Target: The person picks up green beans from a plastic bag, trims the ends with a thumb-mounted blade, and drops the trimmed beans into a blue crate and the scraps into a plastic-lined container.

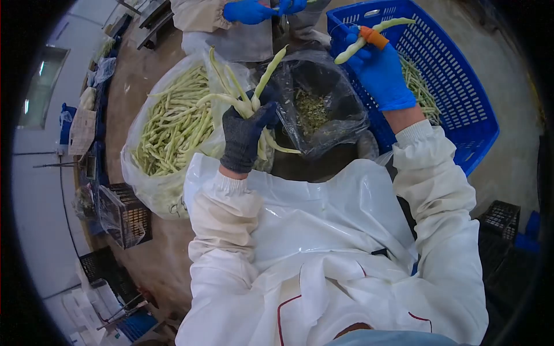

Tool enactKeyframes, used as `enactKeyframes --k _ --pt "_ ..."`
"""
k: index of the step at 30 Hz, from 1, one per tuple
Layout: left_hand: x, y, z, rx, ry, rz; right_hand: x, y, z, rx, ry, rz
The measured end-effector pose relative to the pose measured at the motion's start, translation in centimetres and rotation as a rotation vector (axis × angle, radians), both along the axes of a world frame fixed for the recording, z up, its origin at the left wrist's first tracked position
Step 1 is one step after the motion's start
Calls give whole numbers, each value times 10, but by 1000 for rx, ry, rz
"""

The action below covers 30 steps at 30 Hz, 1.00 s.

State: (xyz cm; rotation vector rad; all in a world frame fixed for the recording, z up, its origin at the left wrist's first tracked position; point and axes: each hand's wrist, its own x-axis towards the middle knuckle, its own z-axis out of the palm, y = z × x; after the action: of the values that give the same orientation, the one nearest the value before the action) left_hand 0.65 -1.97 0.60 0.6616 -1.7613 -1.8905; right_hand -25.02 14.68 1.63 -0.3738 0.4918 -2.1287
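My left hand (245,132), in a dark knit glove, is closed around several pale green beans (231,101) that fan out past its fingers. At the upper right, over the near side of a blue perforated crate (453,63), my right hand (384,78) wears a blue glove and pinches one long green bean (394,23). An orange piece (374,37) sits at these fingers, across the bean; its exact kind is not clear. More beans (418,89) lie inside the crate, partly hidden by my right arm.
A large clear bag of beans (176,124) stands left of my left hand. Between my hands, a dark plastic-lined container (340,106) holds green scraps (311,109). Opposite, another person's blue-gloved hands (249,11) are at work. A black crate (124,213) stands at left.
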Motion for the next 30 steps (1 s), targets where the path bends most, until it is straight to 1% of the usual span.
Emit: enactKeyframes --k 4,7,10,11,14,15,16,17,18,20,21,22,23,24,25,26,27,28,29,30 --pt "1 -1 1 11 -5 0 -18 3 9 35 -109 -415" --pt "3 -1 1 47 25 -15 -82 38 9 -162 -157 -491" --pt "2 2 5 46 17 -36 -83 46 12 -181 -207 -549" --pt "2 2 5 51 13 -43 -82 49 11 -229 -172 -458" --pt "0 5 4 62 19 -45 -110 50 -8 -78 -86 -25" --pt "-2 9 7 49 27 -46 -86 45 -7 45 157 -173" --pt "-4 12 10 35 37 -45 -45 28 -1 170 400 -320" --pt "-6 16 13 67 79 -56 -13 11 12 317 330 -261" --pt "-10 17 15 40 84 -63 12 -2 23 461 252 -195" --pt "-12 20 18 -16 77 -54 41 -8 26 701 614 53" --pt "-13 27 22 13 130 -24 48 -13 19 715 694 113" --pt "-7 23 24 132 -26 -91 55 -19 6 725 771 176" --pt "-8 24 26 157 -42 -87 63 -24 -2 733 847 237" --pt "-13 29 27 181 -56 -87 73 -25 2 738 791 274" --pt "-18 31 17 60 54 -42 83 -23 11 746 735 308" --pt "-19 26 12 -61 15 -45 88 -22 16 756 679 339" --pt "-21 23 8 -181 -23 -52 85 -21 12 575 770 313" --pt "-21 21 5 -300 -58 -62 84 -20 11 632 756 301" --pt "-19 18 3 -309 -95 -66 81 -18 11 690 741 286" --pt "-20 20 3 -167 -80 -92 81 -17 19 748 725 271"
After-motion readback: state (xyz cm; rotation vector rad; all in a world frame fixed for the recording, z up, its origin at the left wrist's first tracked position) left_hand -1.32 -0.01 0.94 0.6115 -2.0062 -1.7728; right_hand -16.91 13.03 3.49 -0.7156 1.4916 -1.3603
